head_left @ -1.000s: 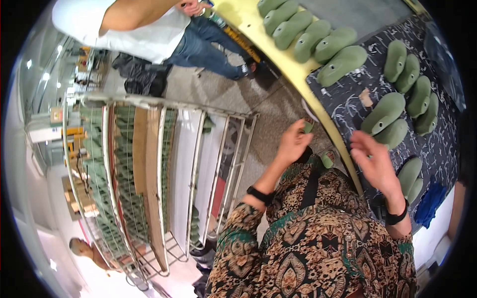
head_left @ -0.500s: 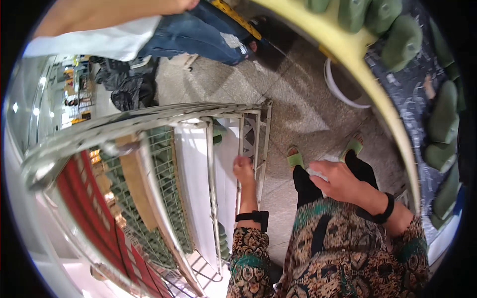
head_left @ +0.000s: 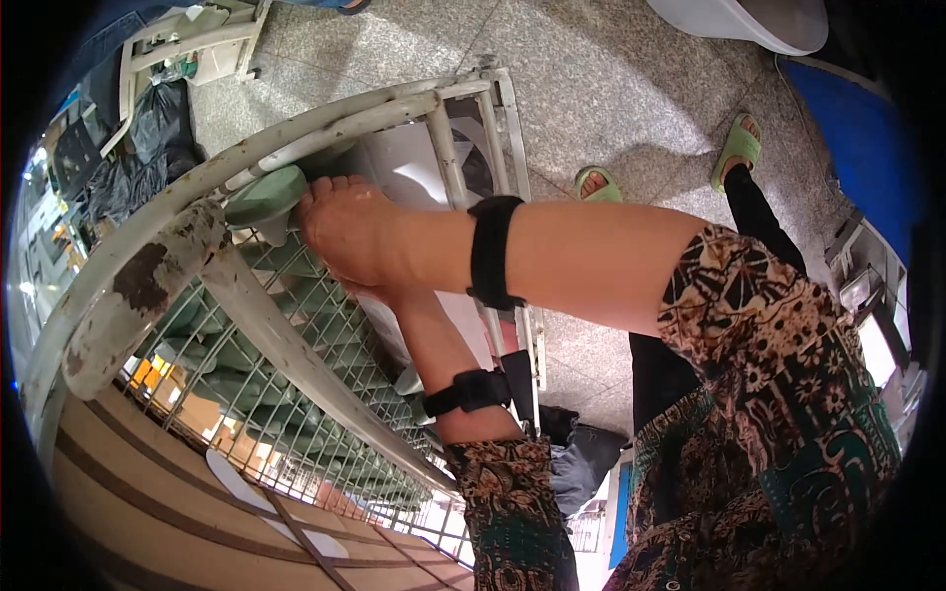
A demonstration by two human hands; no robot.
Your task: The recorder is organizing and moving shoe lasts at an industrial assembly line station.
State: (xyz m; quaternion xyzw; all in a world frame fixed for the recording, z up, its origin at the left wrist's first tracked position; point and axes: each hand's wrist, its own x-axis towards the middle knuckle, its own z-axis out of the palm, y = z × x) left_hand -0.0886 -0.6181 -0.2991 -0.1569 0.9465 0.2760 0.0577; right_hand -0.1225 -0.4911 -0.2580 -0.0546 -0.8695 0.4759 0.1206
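My right hand [head_left: 345, 219] reaches across to the left into a metal rack [head_left: 296, 369], its fingers curled at one end of a green, foot-shaped piece [head_left: 268, 195] like a shoe last. The piece sits by the rack's upper rail, above wire mesh. My left hand [head_left: 392, 297] lies beneath the right one, near its wrist; its fingers are hidden. Several similar green pieces [head_left: 271, 340] show through the mesh below. A white sheet or board [head_left: 404, 163] lies inside the rack next to my right hand.
The rack's rails have chipped paint; brown board with dark strips [head_left: 148, 473] lies at lower left. Black bags [head_left: 158, 138] and a pale metal frame [head_left: 192, 44] stand at far left. A white bucket [head_left: 769, 20] and blue panel [head_left: 852, 118] are at the right.
My right hand has swung left from in front of my body into the rack, crossing over my left hand. The view has turned; the yellow-edged table and the other person's torso are gone.
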